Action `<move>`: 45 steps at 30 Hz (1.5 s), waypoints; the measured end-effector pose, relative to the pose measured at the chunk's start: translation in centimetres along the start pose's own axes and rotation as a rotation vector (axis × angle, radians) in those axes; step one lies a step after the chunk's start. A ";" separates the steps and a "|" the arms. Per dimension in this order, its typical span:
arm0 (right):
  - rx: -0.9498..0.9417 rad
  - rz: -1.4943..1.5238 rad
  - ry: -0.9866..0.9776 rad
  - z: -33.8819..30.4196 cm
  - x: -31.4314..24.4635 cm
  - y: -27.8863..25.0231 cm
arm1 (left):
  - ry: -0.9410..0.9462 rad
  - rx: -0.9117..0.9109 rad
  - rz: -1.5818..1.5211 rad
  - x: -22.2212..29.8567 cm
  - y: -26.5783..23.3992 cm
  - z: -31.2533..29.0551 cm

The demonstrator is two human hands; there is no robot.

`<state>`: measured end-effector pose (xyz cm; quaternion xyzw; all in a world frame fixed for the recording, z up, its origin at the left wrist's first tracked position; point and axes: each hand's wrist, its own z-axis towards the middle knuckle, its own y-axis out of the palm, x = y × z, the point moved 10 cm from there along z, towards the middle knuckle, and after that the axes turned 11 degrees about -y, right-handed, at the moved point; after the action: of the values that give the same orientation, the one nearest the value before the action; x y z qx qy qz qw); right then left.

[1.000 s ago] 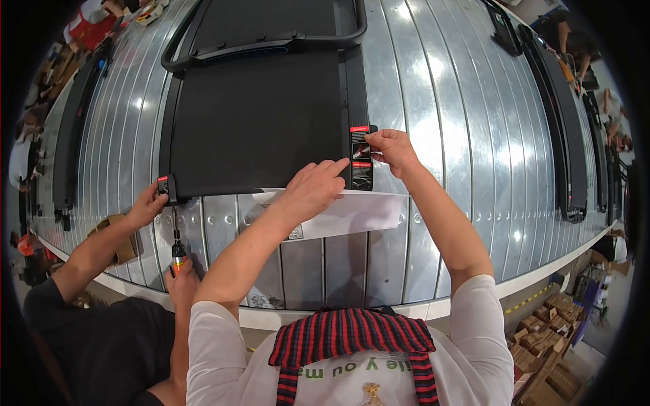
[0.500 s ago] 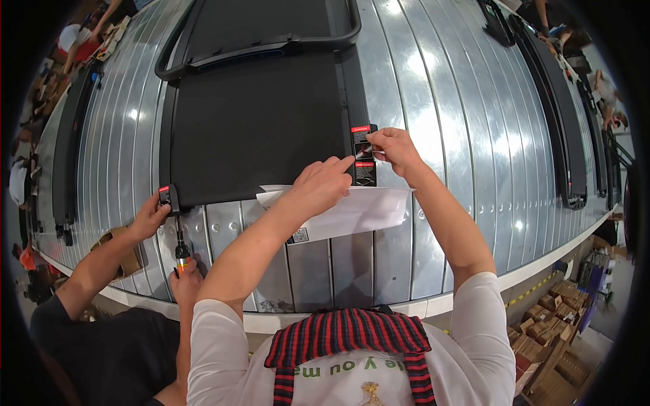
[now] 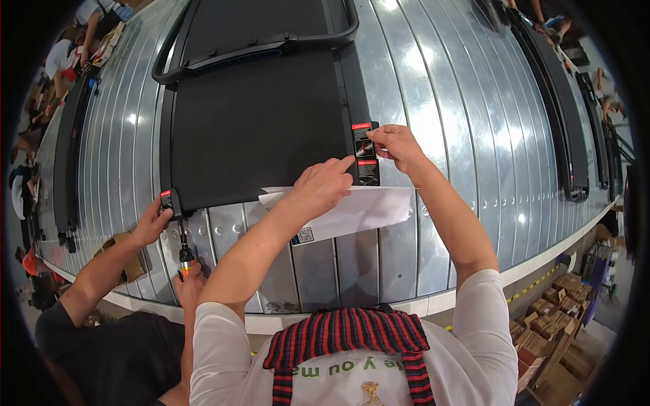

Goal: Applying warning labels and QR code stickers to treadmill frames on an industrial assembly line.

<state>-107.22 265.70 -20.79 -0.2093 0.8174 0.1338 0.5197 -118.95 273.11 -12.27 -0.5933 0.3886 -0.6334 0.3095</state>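
A black treadmill (image 3: 264, 128) lies with its end toward me. Red, black and white warning labels (image 3: 366, 172) sit on the end of its right side rail. My right hand (image 3: 399, 145) is closed at the outer edge of the upper label, thumb and index finger pinching there. My left hand (image 3: 321, 186) keeps its index finger stretched to the labels' inner edge, while its other fingers are bent over a white sheet of paper (image 3: 365, 215). The sheet hangs below that hand, past the treadmill's end. My left forearm covers part of the sheet.
At my left, a co-worker's hand (image 3: 153, 223) touches the left rail's end cap (image 3: 169, 201); their other hand holds a power screwdriver (image 3: 187, 259) against it. Black frames (image 3: 552, 101) lie farther right on the metal roller conveyor (image 3: 447, 135). Cardboard boxes (image 3: 552, 314) stand beyond its edge.
The view has shifted slightly. My right fingers remain at the upper label's edge, and my left index finger stays by the labels. The co-worker's screwdriver stays at the left end cap.
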 end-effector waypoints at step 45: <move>0.012 -0.025 -0.016 0.6 0.2 -0.6 | 0.037 -0.093 -0.003 0.0 0.7 0.4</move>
<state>-106.54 265.39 -21.18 -0.2153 0.8112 0.1241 0.5293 -118.65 272.66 -12.88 -0.5960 0.4222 -0.6260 0.2734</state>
